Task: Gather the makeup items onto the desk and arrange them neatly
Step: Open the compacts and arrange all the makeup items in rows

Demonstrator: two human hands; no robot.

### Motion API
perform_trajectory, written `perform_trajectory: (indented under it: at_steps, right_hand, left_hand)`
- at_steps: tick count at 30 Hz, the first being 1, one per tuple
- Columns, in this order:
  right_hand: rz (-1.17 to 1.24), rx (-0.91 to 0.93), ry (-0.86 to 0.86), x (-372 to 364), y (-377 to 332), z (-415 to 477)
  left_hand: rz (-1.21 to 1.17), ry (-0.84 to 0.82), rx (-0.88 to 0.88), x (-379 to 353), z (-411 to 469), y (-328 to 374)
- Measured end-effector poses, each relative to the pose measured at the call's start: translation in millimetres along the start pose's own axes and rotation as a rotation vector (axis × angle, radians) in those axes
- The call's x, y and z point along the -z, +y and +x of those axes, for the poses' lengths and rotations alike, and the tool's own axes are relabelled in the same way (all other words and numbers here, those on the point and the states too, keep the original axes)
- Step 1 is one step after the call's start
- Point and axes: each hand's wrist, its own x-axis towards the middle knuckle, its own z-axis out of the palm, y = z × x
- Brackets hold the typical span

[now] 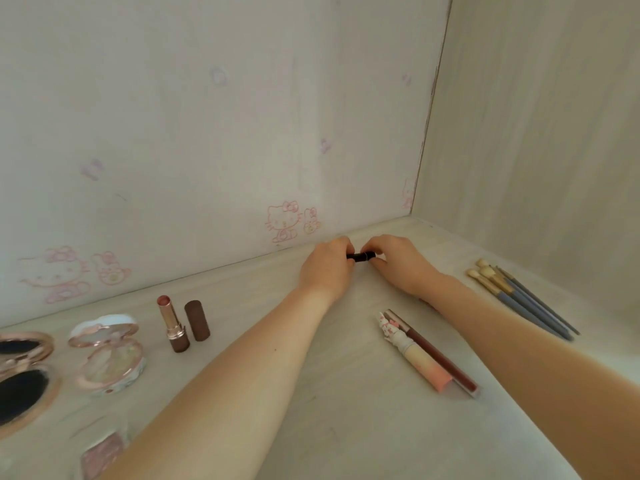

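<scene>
near the desk's [346, 410] back edge, the left hand [327, 266] and right hand [398, 263] each pinch one end of a small black tube [360, 257], likely light, stiff and slick, best gripped around its middle.

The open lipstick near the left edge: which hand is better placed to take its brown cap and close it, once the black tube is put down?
Probably the left hand. Its forearm already runs beside the lipstick and cap, while the right hand would have to cross over.
</scene>
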Motion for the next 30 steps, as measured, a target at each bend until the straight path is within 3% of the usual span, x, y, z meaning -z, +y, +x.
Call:
perform_trajectory:
  at_steps: [10,16,23,27,30]
  right_hand:
    - [0.123,0.093,0.108,39.3,-83.4,-92.8]
    - [0.342,0.047,0.120,50.0,-147.9,-150.8]
    - [0.506,0.035,0.172,45.3,-219.6,-197.9]
    - [0.599,0.050,0.188,37.4,-251.5,-212.9]
    - [0.629,0.066,0.165,27.6,-272.4,-220.6]
  left_hand:
    - [-0.566,0.130,0.220,60.2,-119.1,14.5]
    - [-0.961,0.193,0.381,108.1,-186.7,20.8]
    - [-1.420,0.152,0.520,151.6,-248.5,16.6]
    - [-1.430,0.056,0.485,167.3,-278.9,7.0]
    - [-1.438,0.073,0.471,177.8,-295.5,-2.8]
